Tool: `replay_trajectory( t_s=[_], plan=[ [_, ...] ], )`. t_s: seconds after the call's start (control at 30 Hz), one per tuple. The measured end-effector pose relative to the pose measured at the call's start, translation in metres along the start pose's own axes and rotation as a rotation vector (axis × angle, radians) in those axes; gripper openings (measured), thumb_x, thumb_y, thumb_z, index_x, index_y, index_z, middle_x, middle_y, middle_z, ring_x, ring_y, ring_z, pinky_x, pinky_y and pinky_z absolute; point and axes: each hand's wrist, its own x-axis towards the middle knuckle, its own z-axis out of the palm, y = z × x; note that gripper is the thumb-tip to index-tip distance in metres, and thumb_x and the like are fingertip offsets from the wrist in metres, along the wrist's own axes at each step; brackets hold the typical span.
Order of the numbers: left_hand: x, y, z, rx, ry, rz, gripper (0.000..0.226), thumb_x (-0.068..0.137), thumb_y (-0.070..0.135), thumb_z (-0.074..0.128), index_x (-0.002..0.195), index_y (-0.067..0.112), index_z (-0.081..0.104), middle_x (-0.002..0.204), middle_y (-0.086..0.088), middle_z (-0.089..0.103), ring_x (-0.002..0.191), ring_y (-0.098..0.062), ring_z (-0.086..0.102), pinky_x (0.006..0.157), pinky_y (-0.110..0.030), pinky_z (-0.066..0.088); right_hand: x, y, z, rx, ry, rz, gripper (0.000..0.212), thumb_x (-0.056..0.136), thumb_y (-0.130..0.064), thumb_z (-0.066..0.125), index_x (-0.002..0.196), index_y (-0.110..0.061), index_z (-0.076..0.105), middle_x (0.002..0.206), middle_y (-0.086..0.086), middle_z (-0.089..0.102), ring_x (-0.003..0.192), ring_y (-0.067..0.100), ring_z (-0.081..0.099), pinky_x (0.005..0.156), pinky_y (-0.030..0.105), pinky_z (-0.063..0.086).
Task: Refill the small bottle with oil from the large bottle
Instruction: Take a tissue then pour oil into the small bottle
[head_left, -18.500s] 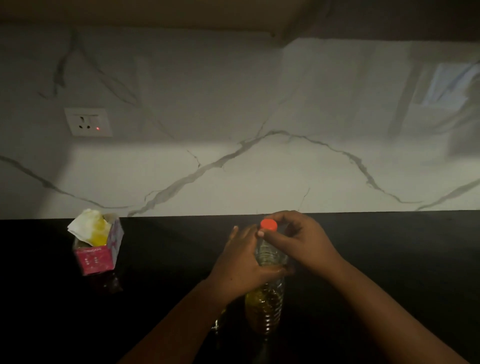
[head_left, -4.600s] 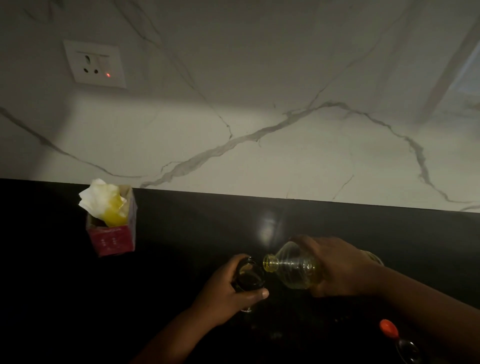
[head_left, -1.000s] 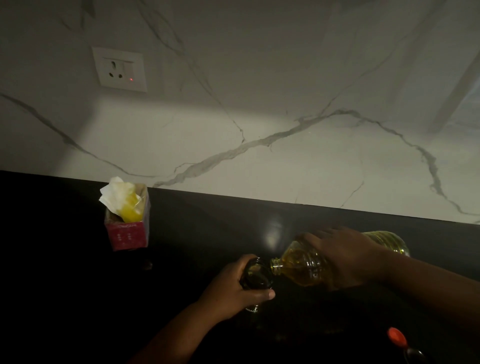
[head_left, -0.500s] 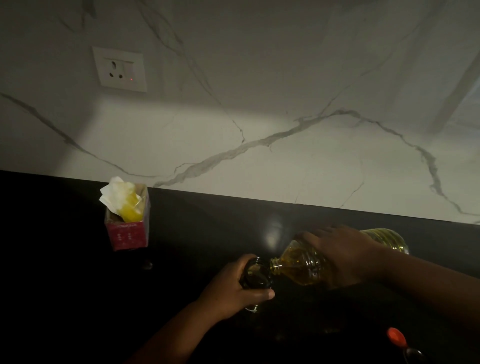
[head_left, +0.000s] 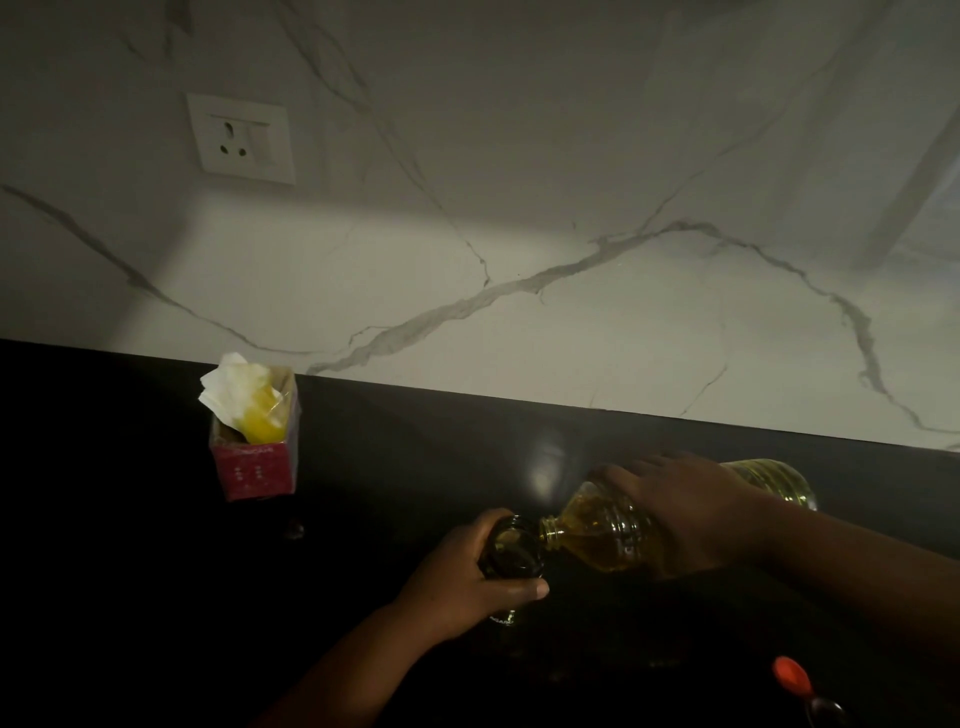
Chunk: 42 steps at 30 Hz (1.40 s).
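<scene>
L fingers (head_left: 524, 590) grip small bottle (head_left: 511, 553); R hold large bottle (head_left: 597, 532).

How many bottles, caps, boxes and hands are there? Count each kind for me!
Bottles: 2, large bottle and small bottle
Caps: 1, orange cap
Boxes: 1, red box
Hands: 2, left hand and right hand
Total: 6

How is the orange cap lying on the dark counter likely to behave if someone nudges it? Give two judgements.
The orange cap looks small and is probably plastic, so it is probably light and would skid easily on the glossy black counter. Being round, it may roll if tipped on edge.
</scene>
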Motion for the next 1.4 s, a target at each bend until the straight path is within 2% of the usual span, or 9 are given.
replay_trajectory(
  t_s=[0.2, 0.3, 0.4, 0.47, 0.6, 0.7, 0.93, 1.07, 1.4],
  plan=[
    [0.001, 0.0005, -0.0007, -0.02, -0.024, 0.001, 0.053, 0.074, 0.03, 0.084, 0.104, 0.051, 0.045, 0.102, 0.026, 0.057, 0.086, 0.03, 0.05, 0.07, 0.003, 0.041, 0.0015, 0.0017, 0.0022, -0.007, 0.004, 0.002, 0.1, 0.062, -0.066, 0.063, 0.143, -0.03, 0.016, 0.131, -0.002, 0.052, 0.117, 0.02, 0.052, 0.1, 0.035, 0.038],
    [0.0, -0.0007, -0.0003, -0.045, -0.02, 0.004, 0.057, 0.072, 0.034, 0.085, 0.109, 0.051, 0.045, 0.109, 0.021, 0.059, 0.093, 0.023, 0.054, 0.076, 0.0, 0.043, 0.0019, 0.0016, 0.0022, -0.001, -0.019, 0.002, 0.102, 0.062, -0.067, 0.064, 0.144, -0.031, 0.014, 0.134, -0.003, 0.05, 0.119, 0.019, 0.05, 0.103, 0.035, 0.037],
    [0.0002, -0.002, 0.0005, -0.043, -0.007, -0.006, 0.061, 0.067, 0.044, 0.086, 0.112, 0.054, 0.045, 0.116, 0.019, 0.058, 0.102, 0.011, 0.056, 0.089, -0.012, 0.047, 0.0017, 0.0018, 0.0016, 0.003, -0.021, 0.003, 0.103, 0.062, -0.067, 0.065, 0.144, -0.031, 0.014, 0.135, -0.002, 0.049, 0.121, 0.019, 0.05, 0.104, 0.036, 0.037],
    [0.0009, -0.0034, 0.0013, -0.04, 0.002, 0.002, 0.058, 0.068, 0.039, 0.086, 0.109, 0.052, 0.047, 0.111, 0.021, 0.06, 0.099, 0.015, 0.057, 0.085, -0.007, 0.046, 0.0011, 0.001, 0.0013, -0.001, -0.016, 0.004, 0.103, 0.062, -0.066, 0.065, 0.144, -0.03, 0.015, 0.134, -0.002, 0.05, 0.12, 0.02, 0.05, 0.103, 0.035, 0.037],
    [0.0006, -0.0032, 0.0007, -0.003, 0.016, 0.002, 0.061, 0.065, 0.049, 0.085, 0.106, 0.062, 0.041, 0.112, 0.025, 0.056, 0.106, 0.008, 0.054, 0.094, -0.02, 0.047, 0.0009, 0.0001, 0.0, -0.007, -0.016, 0.001, 0.103, 0.063, -0.066, 0.065, 0.145, -0.029, 0.015, 0.135, -0.001, 0.049, 0.122, 0.02, 0.049, 0.104, 0.035, 0.036],
    [-0.0004, -0.0022, -0.0002, -0.006, 0.003, -0.003, 0.06, 0.068, 0.047, 0.084, 0.107, 0.061, 0.041, 0.109, 0.028, 0.054, 0.108, 0.006, 0.053, 0.095, -0.021, 0.048, 0.0005, -0.0001, -0.0008, -0.022, -0.015, 0.001, 0.102, 0.063, -0.066, 0.063, 0.145, -0.03, 0.015, 0.134, -0.002, 0.05, 0.119, 0.02, 0.05, 0.103, 0.034, 0.036],
    [-0.0006, -0.0015, 0.0008, 0.004, 0.015, -0.012, 0.066, 0.058, 0.062, 0.081, 0.109, 0.066, 0.04, 0.122, 0.017, 0.057, 0.114, -0.001, 0.055, 0.101, -0.031, 0.048, -0.0003, -0.0022, -0.0043, -0.022, -0.013, 0.002, 0.101, 0.064, -0.062, 0.065, 0.146, -0.028, 0.016, 0.134, -0.001, 0.05, 0.12, 0.02, 0.05, 0.104, 0.034, 0.036],
    [-0.001, -0.0006, 0.0012, 0.006, 0.012, -0.01, 0.062, 0.062, 0.056, 0.082, 0.106, 0.066, 0.039, 0.12, 0.02, 0.055, 0.114, 0.0, 0.053, 0.1, -0.028, 0.047, -0.0006, -0.0025, -0.005, -0.023, -0.017, 0.005, 0.1, 0.065, -0.063, 0.065, 0.145, -0.028, 0.016, 0.135, -0.001, 0.049, 0.122, 0.021, 0.049, 0.104, 0.034, 0.035],
    [0.0003, -0.0034, 0.002, 0.001, 0.012, -0.016, 0.076, 0.054, 0.066, 0.079, 0.119, 0.06, 0.04, 0.125, 0.016, 0.057, 0.114, -0.001, 0.055, 0.101, -0.032, 0.049, 0.0014, -0.0018, -0.005, -0.03, -0.031, 0.003, 0.103, 0.063, -0.064, 0.065, 0.145, -0.028, 0.015, 0.137, 0.0, 0.048, 0.122, 0.021, 0.048, 0.105, 0.034, 0.034]
  ],
)
